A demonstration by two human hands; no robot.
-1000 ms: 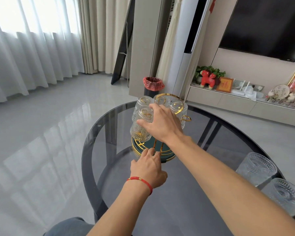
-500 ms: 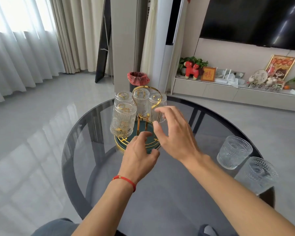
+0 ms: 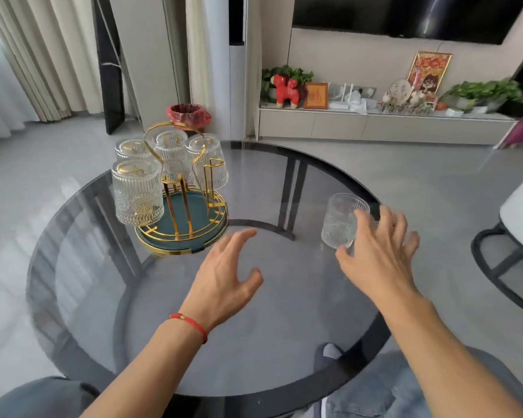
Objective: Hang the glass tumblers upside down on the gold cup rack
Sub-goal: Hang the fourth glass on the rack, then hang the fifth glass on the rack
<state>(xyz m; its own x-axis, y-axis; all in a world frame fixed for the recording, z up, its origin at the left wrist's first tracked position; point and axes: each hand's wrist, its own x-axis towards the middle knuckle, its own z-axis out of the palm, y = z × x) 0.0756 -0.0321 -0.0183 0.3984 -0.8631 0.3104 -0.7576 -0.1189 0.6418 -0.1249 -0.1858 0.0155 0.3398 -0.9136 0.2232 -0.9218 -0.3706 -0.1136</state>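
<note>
The gold cup rack point(image 3: 184, 206) with a green round base stands on the left of the round glass table point(image 3: 254, 327). Several ribbed glass tumblers hang upside down on it; the nearest one point(image 3: 137, 191) is at its front left. One gold peg point(image 3: 212, 179) on the right side is bare. An upright tumbler point(image 3: 340, 220) stands at the table's right edge, and a second one is mostly hidden behind my right hand point(image 3: 378, 251). That hand hovers open, fingers spread, touching or just short of these glasses. My left hand point(image 3: 227, 279) is open above the table, just right of the rack's base.
A dark round stool or side table point(image 3: 514, 233) stands to the right. My knees and a foot show through and below the glass top. A bin with a red liner point(image 3: 188, 113) and a low TV cabinet point(image 3: 375, 128) lie beyond.
My right hand has left the rack and swung right to the upright tumblers. My left hand has let go of the rack's base and drawn back, open.
</note>
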